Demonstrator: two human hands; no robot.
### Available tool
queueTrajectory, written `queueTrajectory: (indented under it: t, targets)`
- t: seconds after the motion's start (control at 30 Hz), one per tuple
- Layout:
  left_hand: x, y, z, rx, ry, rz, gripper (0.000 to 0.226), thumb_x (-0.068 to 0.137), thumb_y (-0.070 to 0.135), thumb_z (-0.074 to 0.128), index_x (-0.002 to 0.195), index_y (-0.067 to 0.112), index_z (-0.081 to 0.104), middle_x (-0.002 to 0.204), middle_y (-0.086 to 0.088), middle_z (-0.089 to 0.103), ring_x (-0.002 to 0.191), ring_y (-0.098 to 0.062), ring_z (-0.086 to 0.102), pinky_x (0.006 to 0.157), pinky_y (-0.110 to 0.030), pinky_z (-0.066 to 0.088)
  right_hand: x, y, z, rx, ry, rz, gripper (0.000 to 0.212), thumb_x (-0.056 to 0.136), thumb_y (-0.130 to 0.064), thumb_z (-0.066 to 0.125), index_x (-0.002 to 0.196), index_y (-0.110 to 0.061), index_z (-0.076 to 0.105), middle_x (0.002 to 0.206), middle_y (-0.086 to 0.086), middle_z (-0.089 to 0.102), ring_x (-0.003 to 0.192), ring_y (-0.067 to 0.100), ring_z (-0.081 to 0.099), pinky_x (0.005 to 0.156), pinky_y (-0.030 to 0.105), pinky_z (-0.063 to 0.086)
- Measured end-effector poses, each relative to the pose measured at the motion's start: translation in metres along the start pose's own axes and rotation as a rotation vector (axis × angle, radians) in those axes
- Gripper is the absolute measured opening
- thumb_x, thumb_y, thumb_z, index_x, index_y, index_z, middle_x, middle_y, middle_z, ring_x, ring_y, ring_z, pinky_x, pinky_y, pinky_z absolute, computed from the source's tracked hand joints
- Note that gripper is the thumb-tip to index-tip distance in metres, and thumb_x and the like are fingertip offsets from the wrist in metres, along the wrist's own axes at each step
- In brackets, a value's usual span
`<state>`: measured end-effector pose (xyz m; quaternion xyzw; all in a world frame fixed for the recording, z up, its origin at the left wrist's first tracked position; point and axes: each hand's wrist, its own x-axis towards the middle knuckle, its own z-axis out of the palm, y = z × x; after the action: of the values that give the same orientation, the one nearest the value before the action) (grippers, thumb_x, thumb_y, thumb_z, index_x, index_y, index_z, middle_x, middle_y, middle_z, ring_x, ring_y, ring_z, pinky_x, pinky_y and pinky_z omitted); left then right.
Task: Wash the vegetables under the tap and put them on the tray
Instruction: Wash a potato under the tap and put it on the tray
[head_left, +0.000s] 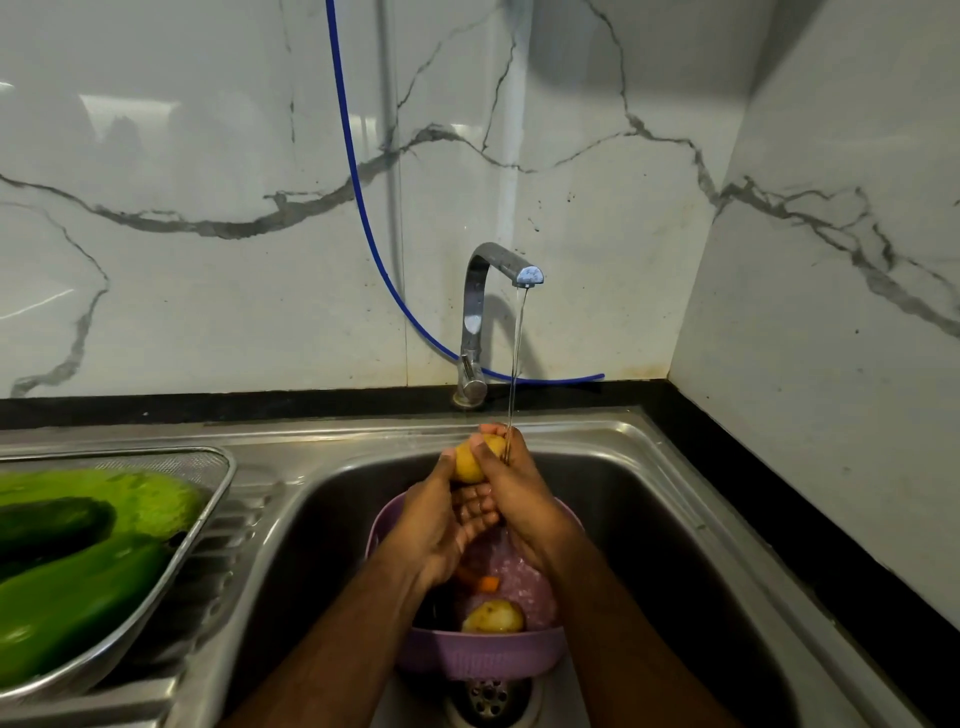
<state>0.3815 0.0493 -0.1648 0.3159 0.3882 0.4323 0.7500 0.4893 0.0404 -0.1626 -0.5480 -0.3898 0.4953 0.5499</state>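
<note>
a: head view, and i've got both hands up under the tap (501, 291). the left hand (434, 525) cups the potato (475, 460) from below and from its left side, fingers curled under it. the right hand (511, 491) wraps over it from the right, thumb and fingers curled round it, so both have hold of the same potato. the stream (518, 343) comes down just at the potato's right edge, onto my right fingers.

b: where does it go after this?

a: to the steel tray (215, 499) on the draining board, well off to my left. it already carries a pale green gourd (130, 499), a dark cucumber (49, 525) and another green one (78, 592) lying lengthwise toward me.

b: so which hand carries?

a: i'd judge the left. the tray lies on that side, the left hand is nearer to it and already sits under the potato, so the right only needs to let go. the potato is roundish and stands slightly on end in the grip, so its axis matters little for setting it down.

b: anything left to wash?

a: yes. directly below my hands the purple colander (480, 657) sits in the sink (691, 519) over the drain (488, 699), with another potato (493, 617) and a bit of carrot (488, 583) inside. my forearms hide the rest.
</note>
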Motion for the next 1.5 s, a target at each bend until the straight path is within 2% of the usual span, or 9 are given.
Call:
queueTrajectory:
  t: [0.3,0.4,0.57,0.7,0.83,0.97,1.13,1.37,1.5]
  targets:
    - [0.003,-0.014,-0.007,0.604,-0.024,0.390,0.035,0.093,0.026,0.066,0.127,0.031,0.059,0.116,0.004,0.070,0.105,-0.014,0.068,0.095,-0.044,0.056,0.006,0.001,-0.003,0.096,0.093,0.094,0.031,0.100,-0.054,0.054,0.127,-0.039,0.057,0.126,0.011,0.065,0.112,0.029,0.067,0.097,0.052,0.058]
    - [0.005,-0.014,-0.007,0.658,0.041,0.457,0.029,0.094,0.032,0.065,0.122,0.023,0.063,0.107,0.003,0.073,0.097,-0.015,0.070,0.090,-0.044,0.058,0.003,-0.002,-0.015,0.231,0.083,0.193,0.040,0.105,-0.049,0.049,0.135,-0.024,0.056,0.120,0.020,0.066,0.103,0.034,0.069,0.079,0.045,0.063]
    - [0.000,-0.008,-0.005,0.551,-0.014,0.266,0.040,0.102,0.040,0.049,0.103,0.004,0.065,0.066,-0.008,0.065,0.054,-0.019,0.061,0.049,-0.028,0.050,0.001,-0.004,-0.022,0.234,0.072,0.212,0.037,0.104,-0.043,0.052,0.134,-0.021,0.057,0.122,0.024,0.066,0.092,0.037,0.070,0.069,0.046,0.061]
    - [0.000,-0.004,-0.010,0.485,-0.046,0.100,0.053,0.102,0.049,0.044,0.100,0.001,0.066,0.058,-0.009,0.058,0.049,-0.021,0.054,0.042,-0.026,0.046,-0.003,-0.006,-0.022,0.207,0.014,0.233,0.031,0.103,-0.035,0.057,0.132,-0.024,0.061,0.124,0.023,0.066,0.096,0.038,0.069,0.064,0.043,0.061]
    - [0.004,-0.006,-0.008,0.523,-0.058,0.203,0.042,0.094,0.053,0.057,0.105,0.014,0.067,0.090,-0.012,0.074,0.083,-0.031,0.073,0.070,-0.051,0.061,0.004,-0.005,-0.015,0.166,0.095,0.188,0.021,0.103,-0.043,0.055,0.119,-0.030,0.060,0.119,0.015,0.062,0.108,0.036,0.064,0.082,0.051,0.061]
    - [-0.001,-0.016,-0.003,0.587,-0.122,0.202,0.032,0.088,0.043,0.071,0.109,0.020,0.060,0.100,-0.011,0.072,0.090,-0.041,0.070,0.066,-0.054,0.059,0.017,0.002,-0.016,0.172,0.303,0.220,0.053,0.103,-0.056,0.046,0.137,-0.016,0.053,0.115,0.017,0.063,0.108,0.036,0.064,0.099,0.057,0.054]
    - [0.001,-0.020,0.001,0.525,-0.090,0.287,0.029,0.094,0.022,0.066,0.122,0.021,0.056,0.110,-0.004,0.071,0.091,-0.020,0.074,0.066,-0.042,0.062,0.016,0.000,-0.017,0.238,0.276,0.195,0.032,0.107,-0.051,0.040,0.119,-0.022,0.049,0.102,0.015,0.062,0.097,0.031,0.065,0.096,0.051,0.055]
    - [0.001,-0.008,0.011,0.163,-0.013,0.269,0.021,0.099,0.014,0.058,0.117,0.005,0.062,0.106,-0.021,0.071,0.094,-0.033,0.074,0.067,-0.037,0.062,0.011,-0.005,-0.023,0.166,0.122,0.039,0.026,0.108,-0.023,0.047,0.128,-0.025,0.063,0.121,0.014,0.068,0.103,0.032,0.070,0.065,0.036,0.060]
    - [0.000,-0.004,0.011,0.122,-0.024,0.283,0.021,0.099,0.015,0.058,0.116,0.005,0.066,0.102,-0.018,0.074,0.091,-0.029,0.075,0.074,-0.035,0.062,0.009,-0.003,-0.024,0.227,0.001,0.055,0.039,0.101,-0.017,0.061,0.139,-0.027,0.057,0.130,0.014,0.065,0.105,0.030,0.071,0.070,0.036,0.061]
